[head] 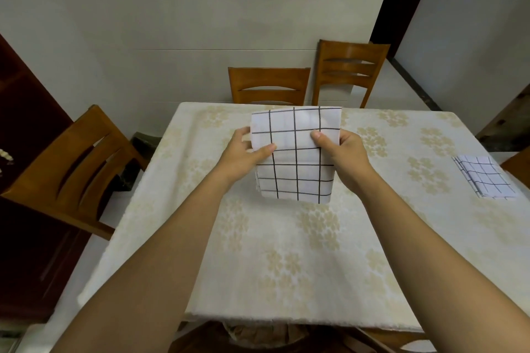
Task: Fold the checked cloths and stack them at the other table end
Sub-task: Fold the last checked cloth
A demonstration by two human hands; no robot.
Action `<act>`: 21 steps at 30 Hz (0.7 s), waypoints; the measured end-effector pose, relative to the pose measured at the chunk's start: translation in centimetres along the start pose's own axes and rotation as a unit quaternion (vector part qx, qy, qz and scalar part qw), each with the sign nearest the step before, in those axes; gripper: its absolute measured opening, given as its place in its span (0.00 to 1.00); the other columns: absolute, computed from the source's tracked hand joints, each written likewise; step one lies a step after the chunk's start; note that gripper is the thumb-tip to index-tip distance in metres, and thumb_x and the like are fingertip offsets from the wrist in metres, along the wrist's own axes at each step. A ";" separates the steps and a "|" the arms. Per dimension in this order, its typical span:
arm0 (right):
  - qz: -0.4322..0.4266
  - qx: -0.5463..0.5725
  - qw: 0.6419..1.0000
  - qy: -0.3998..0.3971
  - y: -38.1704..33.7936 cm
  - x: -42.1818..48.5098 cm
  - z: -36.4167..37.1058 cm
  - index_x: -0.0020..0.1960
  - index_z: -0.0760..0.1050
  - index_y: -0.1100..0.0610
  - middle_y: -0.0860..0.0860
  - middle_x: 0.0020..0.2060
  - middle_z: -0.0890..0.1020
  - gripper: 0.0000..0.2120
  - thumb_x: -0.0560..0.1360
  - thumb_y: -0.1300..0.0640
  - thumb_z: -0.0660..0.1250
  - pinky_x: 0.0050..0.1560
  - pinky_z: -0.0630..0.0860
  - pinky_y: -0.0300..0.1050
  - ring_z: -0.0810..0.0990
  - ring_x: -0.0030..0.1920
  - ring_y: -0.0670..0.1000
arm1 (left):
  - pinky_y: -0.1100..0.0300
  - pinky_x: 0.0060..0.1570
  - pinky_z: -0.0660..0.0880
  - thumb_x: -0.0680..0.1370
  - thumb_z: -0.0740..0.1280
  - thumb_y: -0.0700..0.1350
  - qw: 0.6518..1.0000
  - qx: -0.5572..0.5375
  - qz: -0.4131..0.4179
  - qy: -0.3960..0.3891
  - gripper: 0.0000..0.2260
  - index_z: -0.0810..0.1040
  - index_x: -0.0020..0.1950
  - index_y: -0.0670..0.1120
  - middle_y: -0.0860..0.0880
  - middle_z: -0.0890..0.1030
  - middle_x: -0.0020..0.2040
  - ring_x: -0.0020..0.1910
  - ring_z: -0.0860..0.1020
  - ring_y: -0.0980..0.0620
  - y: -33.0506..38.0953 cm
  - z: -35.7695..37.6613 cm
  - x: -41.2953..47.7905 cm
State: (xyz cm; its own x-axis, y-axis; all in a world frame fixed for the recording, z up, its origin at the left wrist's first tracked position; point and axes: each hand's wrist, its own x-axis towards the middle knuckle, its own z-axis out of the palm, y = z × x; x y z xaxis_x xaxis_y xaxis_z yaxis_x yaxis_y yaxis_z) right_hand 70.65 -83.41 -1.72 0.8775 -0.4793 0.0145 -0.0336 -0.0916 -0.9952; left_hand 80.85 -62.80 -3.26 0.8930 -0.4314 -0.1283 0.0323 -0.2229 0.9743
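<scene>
Work looks partway done: one folded checked cloth [484, 178] lies at the right edge of the frame. You hold a second checked cloth [298, 175] up in the middle, left hand [243, 153] and right hand [345, 152] pinching its sides. It looks thin and soft, over the flowery tablecloth [286, 252], not stacked yet.

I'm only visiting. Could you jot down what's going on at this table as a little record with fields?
Place: table with a flowered cover, wooden chairs around it
Hands: left hand and right hand each pinch one side of the held cloth
Held cloth: white with black checks, folded, apparently lifted over the table's middle
Folded cloth: lies at the table's right end, untouched
Not yet done: held cloth not yet stacked there
</scene>
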 end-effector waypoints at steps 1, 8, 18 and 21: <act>0.004 0.011 1.000 0.006 -0.1 0.0 0.1 0.54 0.83 0.55 0.49 0.47 0.87 0.10 0.77 0.51 0.71 0.45 0.83 0.44 0.87 0.47 0.48 | 0.54 0.59 0.79 0.75 0.76 0.49 1.000 -0.004 0.005 -0.026 0.27 0.72 0.71 0.48 0.53 0.81 0.61 0.60 0.80 0.52 -0.5 0.2 0.0; 0.037 0.054 0.997 -0.034 0.3 0.0 -0.6 0.59 0.81 0.57 0.51 0.52 0.87 0.13 0.76 0.53 0.72 0.55 0.82 0.53 0.86 0.52 0.53 | 0.50 0.62 0.78 0.80 0.70 0.47 0.998 0.002 0.064 -0.001 0.09 0.82 0.60 0.51 0.54 0.85 0.55 0.56 0.82 0.55 -0.1 1.2 0.0; 0.043 -0.004 0.999 0.002 0.9 0.1 -0.8 0.60 0.81 0.55 0.49 0.52 0.86 0.16 0.74 0.55 0.75 0.54 0.83 0.54 0.86 0.51 0.51 | 0.59 0.54 0.80 0.76 0.74 0.49 0.997 -0.012 0.058 -0.053 0.11 0.81 0.58 0.55 0.57 0.85 0.55 0.53 0.83 0.59 0.4 1.6 0.1; 0.047 0.000 0.998 -0.041 0.5 -0.1 -1.1 0.60 0.80 0.54 0.49 0.53 0.86 0.16 0.73 0.56 0.76 0.53 0.83 0.53 0.86 0.51 0.50 | 0.58 0.54 0.80 0.76 0.75 0.46 0.997 -0.023 0.052 -0.043 0.11 0.82 0.58 0.53 0.56 0.86 0.55 0.52 0.84 0.59 0.2 1.6 0.1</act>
State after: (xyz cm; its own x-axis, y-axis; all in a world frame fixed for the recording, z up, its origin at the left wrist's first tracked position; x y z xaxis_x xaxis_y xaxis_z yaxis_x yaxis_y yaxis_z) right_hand 69.98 -84.39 -2.13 0.9068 -0.4126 -0.0870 -0.1180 -0.0503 -0.9917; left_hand 80.26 -64.30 -3.35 0.8512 -0.5234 -0.0400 -0.0357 -0.1338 0.9904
